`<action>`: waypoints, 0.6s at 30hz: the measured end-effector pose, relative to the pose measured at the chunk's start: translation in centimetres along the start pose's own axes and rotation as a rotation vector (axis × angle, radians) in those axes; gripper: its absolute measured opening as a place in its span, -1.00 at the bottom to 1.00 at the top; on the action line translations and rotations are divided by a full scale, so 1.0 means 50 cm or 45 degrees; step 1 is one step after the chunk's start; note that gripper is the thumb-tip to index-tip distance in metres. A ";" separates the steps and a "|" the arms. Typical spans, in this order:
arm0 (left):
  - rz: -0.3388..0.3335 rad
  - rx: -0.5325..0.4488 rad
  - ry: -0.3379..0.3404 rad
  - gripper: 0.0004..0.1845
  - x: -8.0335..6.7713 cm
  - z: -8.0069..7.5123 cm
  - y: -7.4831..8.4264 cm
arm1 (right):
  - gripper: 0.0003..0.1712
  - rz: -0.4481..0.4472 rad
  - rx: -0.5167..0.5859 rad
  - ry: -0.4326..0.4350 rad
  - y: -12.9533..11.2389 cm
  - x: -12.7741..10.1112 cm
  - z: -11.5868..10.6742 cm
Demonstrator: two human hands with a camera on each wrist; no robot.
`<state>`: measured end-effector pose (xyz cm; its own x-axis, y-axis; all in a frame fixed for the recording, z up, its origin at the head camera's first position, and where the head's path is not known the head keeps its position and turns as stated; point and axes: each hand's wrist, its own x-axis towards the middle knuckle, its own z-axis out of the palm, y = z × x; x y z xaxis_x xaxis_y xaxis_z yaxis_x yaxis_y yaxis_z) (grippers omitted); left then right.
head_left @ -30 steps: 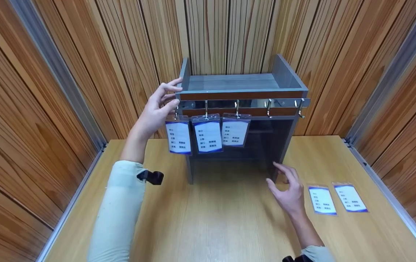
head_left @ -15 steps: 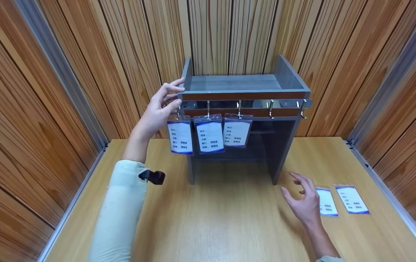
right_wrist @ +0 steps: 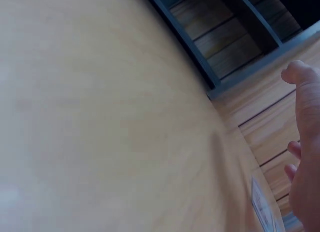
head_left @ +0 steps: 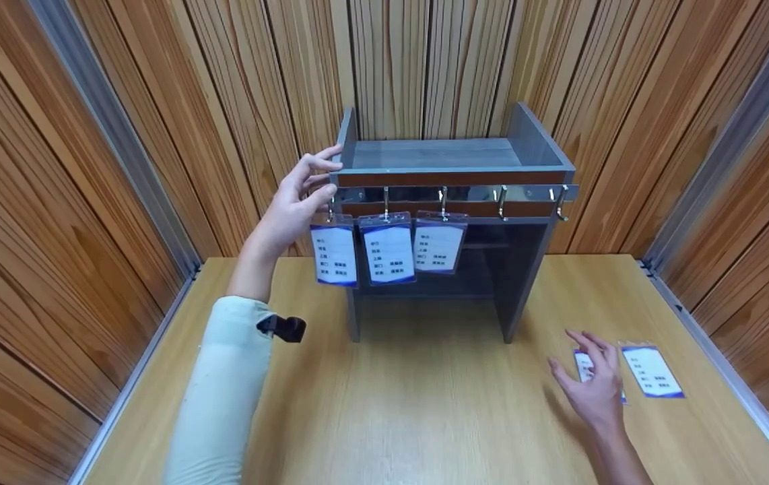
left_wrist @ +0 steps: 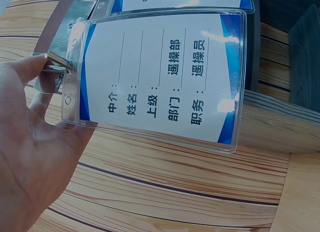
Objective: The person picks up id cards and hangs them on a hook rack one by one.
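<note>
A grey rack (head_left: 452,158) with a row of metal hooks (head_left: 501,201) stands at the back of the wooden table (head_left: 425,404). Three clear badge holders with blue-edged cards hang from the left hooks (head_left: 335,254), (head_left: 387,250), (head_left: 438,244). My left hand (head_left: 310,185) rests on the rack's left front corner, its thumb by the first hook. In the left wrist view the leftmost badge (left_wrist: 160,77) hangs against my palm (left_wrist: 30,142). My right hand (head_left: 593,380) hovers with spread fingers over a badge (head_left: 581,364) lying on the table. A second badge (head_left: 651,371) lies just right of it.
Two hooks at the rack's right end (head_left: 559,201) carry nothing. Wood-panelled walls close in the table on three sides, with metal rails (head_left: 708,337) along the edges. The rack's foot (right_wrist: 210,67) shows in the right wrist view, beside my right hand (right_wrist: 305,157).
My right hand has moved right and toward me, from in front of the rack's right leg to above the nearer table badge. The left hand has stayed at the rack's corner.
</note>
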<state>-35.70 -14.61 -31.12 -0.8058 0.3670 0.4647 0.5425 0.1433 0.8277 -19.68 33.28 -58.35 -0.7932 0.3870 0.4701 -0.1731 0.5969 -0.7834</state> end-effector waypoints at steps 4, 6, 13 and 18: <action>-0.006 -0.001 0.001 -0.67 -0.001 0.000 0.000 | -0.29 0.059 -0.045 0.008 0.010 0.003 -0.017; -0.007 -0.001 0.001 -0.68 -0.002 0.000 0.000 | -0.29 0.076 -0.059 0.007 0.016 0.005 -0.024; 0.000 0.003 0.000 -0.66 0.000 -0.001 0.001 | -0.23 0.140 -0.090 -0.103 0.029 0.019 -0.049; 0.003 -0.011 -0.005 -0.66 0.000 0.000 0.000 | -0.11 0.311 -0.244 -0.289 0.031 0.030 -0.060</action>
<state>-35.72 -14.62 -31.13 -0.8038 0.3707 0.4653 0.5421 0.1343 0.8295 -19.39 36.90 -57.62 -0.9105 0.3812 0.1599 0.1323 0.6351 -0.7610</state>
